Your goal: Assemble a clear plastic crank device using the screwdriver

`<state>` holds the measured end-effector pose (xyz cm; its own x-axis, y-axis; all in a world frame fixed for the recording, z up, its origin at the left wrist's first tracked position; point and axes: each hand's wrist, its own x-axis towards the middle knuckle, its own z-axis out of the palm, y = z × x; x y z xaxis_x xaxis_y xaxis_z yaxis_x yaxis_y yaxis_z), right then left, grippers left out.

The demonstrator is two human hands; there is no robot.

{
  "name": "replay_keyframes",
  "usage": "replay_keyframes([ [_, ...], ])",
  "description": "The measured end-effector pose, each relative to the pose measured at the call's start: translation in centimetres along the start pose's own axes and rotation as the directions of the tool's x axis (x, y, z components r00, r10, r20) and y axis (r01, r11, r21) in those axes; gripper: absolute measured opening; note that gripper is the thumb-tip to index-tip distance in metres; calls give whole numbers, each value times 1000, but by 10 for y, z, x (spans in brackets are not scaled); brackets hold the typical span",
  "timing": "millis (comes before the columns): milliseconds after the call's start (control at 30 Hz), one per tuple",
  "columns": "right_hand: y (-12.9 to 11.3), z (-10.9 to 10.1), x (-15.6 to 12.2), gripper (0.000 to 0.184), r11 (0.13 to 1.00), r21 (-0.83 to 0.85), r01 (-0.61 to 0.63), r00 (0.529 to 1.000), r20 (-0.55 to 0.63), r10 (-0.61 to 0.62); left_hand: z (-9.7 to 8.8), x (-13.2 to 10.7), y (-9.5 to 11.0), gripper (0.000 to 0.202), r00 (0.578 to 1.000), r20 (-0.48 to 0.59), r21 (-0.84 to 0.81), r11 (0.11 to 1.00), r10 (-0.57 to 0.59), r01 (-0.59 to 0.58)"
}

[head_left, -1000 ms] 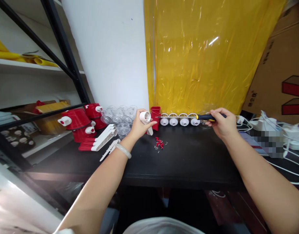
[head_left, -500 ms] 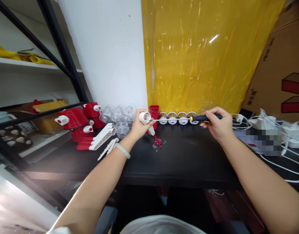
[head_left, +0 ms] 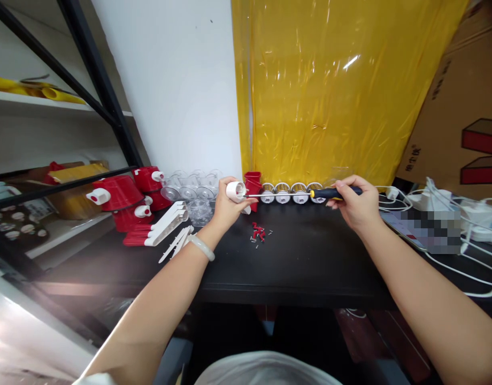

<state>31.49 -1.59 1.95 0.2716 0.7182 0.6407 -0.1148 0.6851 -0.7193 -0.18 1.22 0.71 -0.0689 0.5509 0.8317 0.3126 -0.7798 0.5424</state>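
Observation:
My left hand (head_left: 227,207) is closed around a white plastic part (head_left: 235,190) with a round, hollow end that faces right. My right hand (head_left: 355,200) grips a screwdriver (head_left: 330,193) by its dark blue and yellow handle. The long shaft lies nearly level, and its tip meets the white part near my left fingertips; whether a screw sits at the tip is too small to tell. Below, small red pieces (head_left: 258,232) and loose screws (head_left: 252,239) lie on the black table (head_left: 302,267). Behind my left hand stands a red plastic part (head_left: 253,184).
Metal drums (head_left: 283,193) line the back. To the left are red housings (head_left: 116,193) with white knobs, clear plastic cups (head_left: 192,187), red-and-white handles (head_left: 166,224) and white strips (head_left: 177,243). A phone (head_left: 404,230) and white cables (head_left: 450,272) lie on the right.
The view has shifted very slightly. Both hands keep their holds, and the screwdriver's tip stays at the white part. The white part appears slightly turned.

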Motion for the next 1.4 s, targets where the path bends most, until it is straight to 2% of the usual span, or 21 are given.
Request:
replay_keyframes([
  [167, 0, 0, -1, 26, 1000, 5, -1, 1000, 7, 1, 2, -1, 2, 74, 999, -29, -20, 1000, 14, -15],
  [567, -3, 3, -2, 28, 1000, 21, -21, 1000, 6, 21, 2, -2, 3, 77, 1000, -23, 5, 1000, 18, -18],
  [867, -1, 2, -1, 27, 999, 31, -30, 1000, 4, 29, 2, -2, 3, 76, 997, -54, 73, 996, 46, -41],
  [1400, -1, 2, -1, 30, 999, -3, -34, 999, -2, 34, -1, 1, 5, 74, 988, -34, 215, 966, 152, -141],
])
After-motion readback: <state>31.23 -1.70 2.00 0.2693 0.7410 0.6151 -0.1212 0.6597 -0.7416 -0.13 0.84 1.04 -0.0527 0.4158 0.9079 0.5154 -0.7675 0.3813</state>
